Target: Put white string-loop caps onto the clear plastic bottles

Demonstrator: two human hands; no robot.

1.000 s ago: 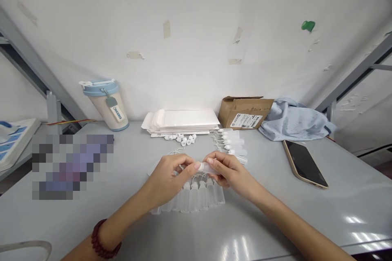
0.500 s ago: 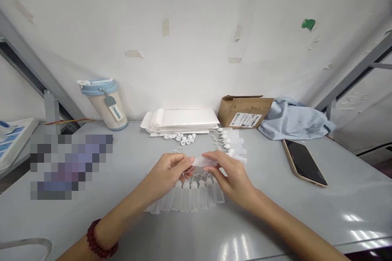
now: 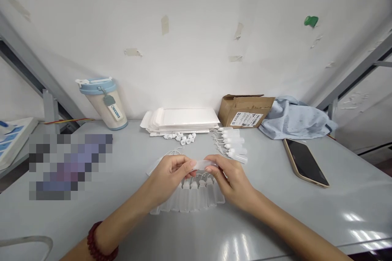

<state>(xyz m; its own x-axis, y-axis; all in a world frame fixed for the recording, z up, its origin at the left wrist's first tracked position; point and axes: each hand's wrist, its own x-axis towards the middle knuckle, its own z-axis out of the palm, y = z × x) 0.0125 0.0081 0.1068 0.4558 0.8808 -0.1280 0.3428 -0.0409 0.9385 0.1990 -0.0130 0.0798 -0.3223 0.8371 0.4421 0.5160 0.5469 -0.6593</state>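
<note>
A small translucent plastic bottle (image 3: 202, 165) lies sideways in the air between my two hands. My left hand (image 3: 169, 176) pinches its left end between thumb and fingers. The right end is gripped by my right hand (image 3: 233, 178), thumb below and index finger above. Just under the hands, a row of similar translucent bottles (image 3: 193, 199) with thin cords at their necks lies on the grey table (image 3: 269, 212). More bottles with white tips (image 3: 234, 140) lie behind my right hand. Small white caps (image 3: 180, 137) form a loose pile beyond the hands.
Flat white packages (image 3: 186, 118) are stacked against the wall. An open cardboard box (image 3: 245, 112) and a light blue cloth (image 3: 295, 120) stand back right, with a phone (image 3: 306, 162) nearer. A tumbler (image 3: 105, 104) stands back left, beside a blurred-out patch (image 3: 76, 167).
Both hands keep hold of the bottle, with small shifts of the fingers. My left fingers now cover more of the cord area below the bottle. The view has shifted slightly.
</note>
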